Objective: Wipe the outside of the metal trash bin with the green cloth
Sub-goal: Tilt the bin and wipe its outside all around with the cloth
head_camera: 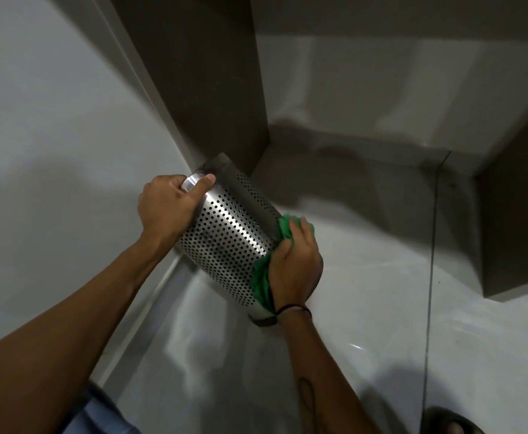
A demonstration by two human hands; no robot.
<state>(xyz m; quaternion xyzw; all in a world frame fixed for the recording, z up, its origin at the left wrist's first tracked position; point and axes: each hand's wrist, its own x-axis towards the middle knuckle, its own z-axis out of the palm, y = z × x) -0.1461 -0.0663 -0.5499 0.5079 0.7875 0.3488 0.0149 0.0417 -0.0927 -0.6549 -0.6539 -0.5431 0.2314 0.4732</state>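
The metal trash bin (229,242) is a shiny perforated cylinder, held tilted on its side above the floor near a wall corner. My left hand (167,206) grips its upper end, thumb across the smooth rim band. My right hand (295,266) presses the green cloth (262,283) against the bin's lower right side, close to its other end. The cloth bunches out above and below my fingers. A dark band circles my right wrist.
A white wall (52,136) runs along the left with a skirting strip at its foot. A brown door frame or panel (206,79) stands behind the bin. The glossy light tile floor (381,308) stretches right. A brown cabinet base (519,239) sits at right. My sandalled foot (450,422) shows bottom right.
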